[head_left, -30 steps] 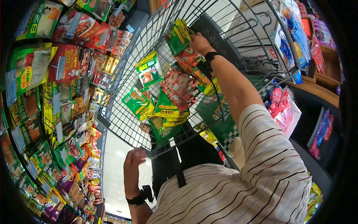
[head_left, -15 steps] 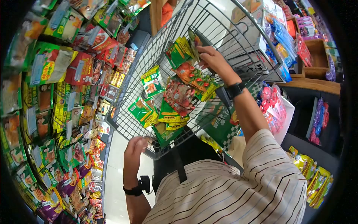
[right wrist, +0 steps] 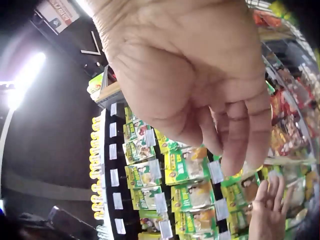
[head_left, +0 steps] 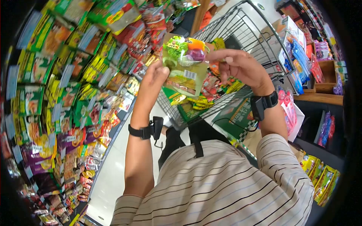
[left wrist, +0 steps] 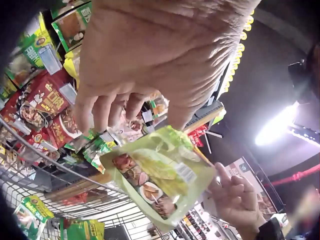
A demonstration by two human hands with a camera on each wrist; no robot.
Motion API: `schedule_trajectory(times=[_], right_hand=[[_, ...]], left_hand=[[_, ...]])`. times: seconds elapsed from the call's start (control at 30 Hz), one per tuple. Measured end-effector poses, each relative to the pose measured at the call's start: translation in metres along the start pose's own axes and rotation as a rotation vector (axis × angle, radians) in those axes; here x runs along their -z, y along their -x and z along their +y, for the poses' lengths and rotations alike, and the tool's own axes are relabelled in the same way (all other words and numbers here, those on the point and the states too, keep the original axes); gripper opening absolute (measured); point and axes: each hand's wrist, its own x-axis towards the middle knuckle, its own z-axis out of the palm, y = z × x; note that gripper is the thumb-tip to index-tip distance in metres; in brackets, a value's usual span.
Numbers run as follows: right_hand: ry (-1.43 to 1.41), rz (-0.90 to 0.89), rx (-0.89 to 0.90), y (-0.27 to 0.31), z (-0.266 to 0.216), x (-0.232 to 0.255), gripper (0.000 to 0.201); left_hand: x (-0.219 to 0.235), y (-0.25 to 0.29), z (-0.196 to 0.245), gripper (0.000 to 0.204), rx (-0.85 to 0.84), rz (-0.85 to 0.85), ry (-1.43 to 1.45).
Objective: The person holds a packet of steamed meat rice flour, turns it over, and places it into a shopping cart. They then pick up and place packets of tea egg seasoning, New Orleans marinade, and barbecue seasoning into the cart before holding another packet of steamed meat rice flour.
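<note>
A flat, greenish see-through food packet [head_left: 184,77], printed with vegetables and a barcode, is held up between both hands over the cart in the head view. My left hand [head_left: 151,81] pinches its left edge, thumb in front. At the upper right corner, the right hand [head_left: 245,69] pinches the packet with its other fingers bent. From the left wrist, the packet [left wrist: 162,177] appears below the left hand [left wrist: 165,55], and the right hand [left wrist: 235,200] meets its far edge. The right wrist view shows the packet nearly edge-on beyond the right hand [right wrist: 200,65].
Below the packet stands a wire shopping cart [head_left: 260,49] containing several food packets [head_left: 211,88]. Shelves of hanging packets [head_left: 62,100] line the left side. To the right are a wooden ledge [head_left: 320,98], bagged goods and a green checkered box [head_left: 237,118].
My right hand has lifted the packet from the cart towards my body. The left hand has risen from beside the cart's near corner to the packet. The cart sits farther up and right.
</note>
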Motion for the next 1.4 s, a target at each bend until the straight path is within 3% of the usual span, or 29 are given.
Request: schedule_trajectory(times=[0.13,0.27,0.47,0.73,0.9,1.0,1.1,1.3,1.37,1.4], right_hand=[[-0.026,-0.059,0.013,-0.016,0.011,-0.031,0.044],[-0.054,-0.118,0.01,-0.031,0.023,-0.059,0.045],[-0.048,-0.074,0.036,-0.056,0.037,-0.114,0.045],[0.184,0.009,-0.064,-0.078,0.055,-0.174,0.035],[0.391,-0.002,-0.101,-0.089,0.05,-0.203,0.027],[0.341,-0.031,-0.087,-0.095,0.053,-0.219,0.021],[0.308,-0.05,-0.068,-0.105,0.06,-0.224,0.018],[0.393,0.024,0.007,-0.11,0.058,-0.244,0.014],[0.483,0.039,0.058,-0.112,0.058,-0.257,0.012],[0.652,0.048,0.257,-0.113,0.063,-0.268,0.012]], left_hand=[[0.035,0.043,-0.002,0.025,0.141,-0.06,0.178],[0.059,0.084,-0.004,0.02,0.14,0.035,0.234],[0.089,0.118,0.008,0.021,0.061,0.224,0.254],[0.125,0.145,0.027,0.018,-0.014,0.388,0.315],[0.146,0.156,0.035,0.02,-0.035,0.433,0.318],[0.159,0.162,0.031,0.02,-0.051,0.414,0.285],[0.167,0.165,0.028,0.023,-0.04,0.446,0.237],[0.169,0.172,0.028,0.05,-0.279,0.624,-0.261],[0.155,0.177,0.034,0.057,-0.262,0.486,-0.142],[0.146,0.179,0.037,0.061,-0.252,0.421,-0.084]])
